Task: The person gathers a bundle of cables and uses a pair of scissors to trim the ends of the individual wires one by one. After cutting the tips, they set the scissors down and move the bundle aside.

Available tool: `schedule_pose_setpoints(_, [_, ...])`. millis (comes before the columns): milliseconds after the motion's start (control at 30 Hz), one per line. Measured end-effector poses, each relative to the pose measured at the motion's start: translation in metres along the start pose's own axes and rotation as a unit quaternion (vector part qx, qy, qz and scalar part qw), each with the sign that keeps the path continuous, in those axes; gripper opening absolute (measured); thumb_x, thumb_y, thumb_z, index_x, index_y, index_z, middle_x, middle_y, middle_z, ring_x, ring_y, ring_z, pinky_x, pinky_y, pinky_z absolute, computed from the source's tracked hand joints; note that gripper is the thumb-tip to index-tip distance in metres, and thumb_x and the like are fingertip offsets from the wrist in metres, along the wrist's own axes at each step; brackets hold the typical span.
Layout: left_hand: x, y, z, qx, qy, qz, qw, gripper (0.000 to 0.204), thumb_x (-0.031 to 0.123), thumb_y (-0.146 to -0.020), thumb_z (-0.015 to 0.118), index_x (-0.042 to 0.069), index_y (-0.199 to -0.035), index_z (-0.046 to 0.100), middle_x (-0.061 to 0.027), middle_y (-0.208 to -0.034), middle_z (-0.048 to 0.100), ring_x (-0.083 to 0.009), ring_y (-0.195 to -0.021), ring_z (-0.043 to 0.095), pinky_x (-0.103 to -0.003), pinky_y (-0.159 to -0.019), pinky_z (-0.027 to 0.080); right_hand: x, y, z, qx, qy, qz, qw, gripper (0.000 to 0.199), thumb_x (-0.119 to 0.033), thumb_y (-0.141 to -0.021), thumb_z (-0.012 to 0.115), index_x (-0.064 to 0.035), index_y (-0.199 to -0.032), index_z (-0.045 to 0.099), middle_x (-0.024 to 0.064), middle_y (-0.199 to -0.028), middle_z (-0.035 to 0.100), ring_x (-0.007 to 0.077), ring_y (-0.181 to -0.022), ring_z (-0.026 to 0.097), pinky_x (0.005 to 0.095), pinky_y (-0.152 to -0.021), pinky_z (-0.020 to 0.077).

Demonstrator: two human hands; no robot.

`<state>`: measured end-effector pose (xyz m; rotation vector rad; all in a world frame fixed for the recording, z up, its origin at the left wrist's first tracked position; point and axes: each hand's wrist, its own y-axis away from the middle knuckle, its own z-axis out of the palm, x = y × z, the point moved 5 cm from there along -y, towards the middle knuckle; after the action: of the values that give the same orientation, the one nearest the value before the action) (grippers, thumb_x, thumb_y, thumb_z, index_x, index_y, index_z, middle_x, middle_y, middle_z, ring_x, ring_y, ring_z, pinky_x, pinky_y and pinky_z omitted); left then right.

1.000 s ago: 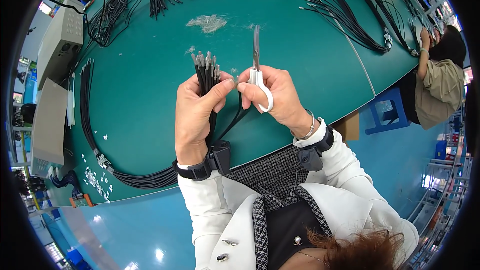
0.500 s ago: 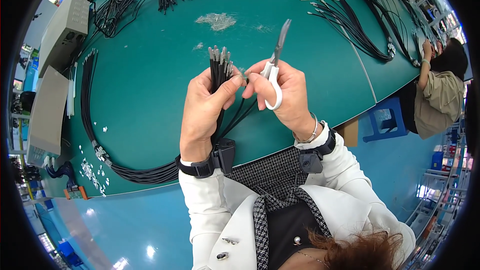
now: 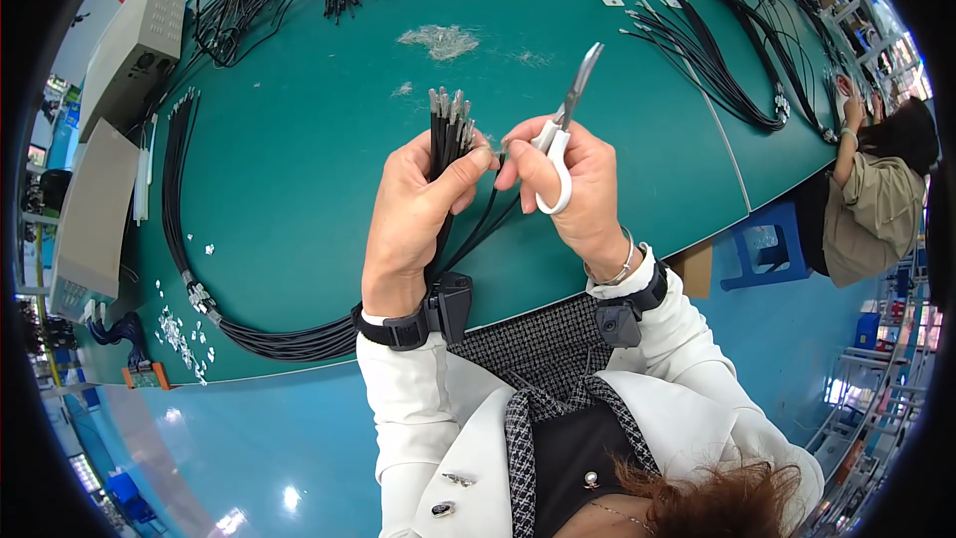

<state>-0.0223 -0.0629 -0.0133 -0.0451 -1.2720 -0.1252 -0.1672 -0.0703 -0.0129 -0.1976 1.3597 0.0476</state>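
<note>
Green matte worktable (image 3: 299,199), long and curved by the lens; left hand (image 3: 413,224) clenched around one bundle of black cables (image 3: 445,134), held upright over the table, metal tips at top, perhaps six or seven, hard to count; right hand (image 3: 578,189) grasping one pair of scissors (image 3: 563,130), white loop handles, grey blades raised; fingertips touching the bundle; one pale fluffy heap of scraps (image 3: 440,38) beyond; one grey boxy machine (image 3: 134,50) far left.
</note>
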Motion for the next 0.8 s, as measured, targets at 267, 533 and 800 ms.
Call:
schedule_pose_setpoints(267, [-0.0001, -0.0005, -0.0012, -0.003, 0.017, 0.002, 1.0, 0.016, 0.012, -0.085, 0.066, 0.0, -0.093, 0.059, -0.0057, -0.083, 0.061, -0.0036, -0.054, 0.042, -0.019, -0.05, 0.031, 0.001, -0.0004, -0.0058, -0.002, -0.078, 0.035, 0.996, 0.018, -0.014, -0.088, 0.061, 0.0022, -0.096, 0.06, 0.0085, -0.069, 0.064, 0.006, -0.047, 0.051, 0.018, -0.042, 0.0377])
schedule_pose_setpoints(533, [-0.0013, 0.0, -0.0013, 0.0, 0.008, -0.001, 1.0, 0.019, 0.017, -0.084, 0.067, 0.001, -0.091, 0.06, -0.0024, -0.078, 0.06, -0.0041, -0.056, 0.042, -0.019, -0.05, 0.031, 0.0002, -0.0016, -0.0001, -0.033, -0.022, 0.017, 0.999, 0.017, -0.015, -0.088, 0.062, 0.0013, -0.094, 0.06, 0.0081, -0.067, 0.064, 0.0062, -0.047, 0.051, 0.0179, -0.041, 0.0374])
schedule_pose_setpoints(800, [0.0031, 0.0021, 0.0019, 0.018, 0.016, -0.009, 1.0, 0.018, 0.012, -0.082, 0.07, 0.0, -0.091, 0.06, -0.0008, -0.075, 0.058, -0.0041, -0.056, 0.043, -0.02, -0.05, 0.031, 0.0068, -0.0006, 0.0023, -0.034, -0.058, 0.033, 0.997, 0.017, -0.015, -0.088, 0.062, 0.0004, -0.094, 0.059, 0.0076, -0.067, 0.064, 0.0064, -0.048, 0.052, 0.018, -0.042, 0.0386])
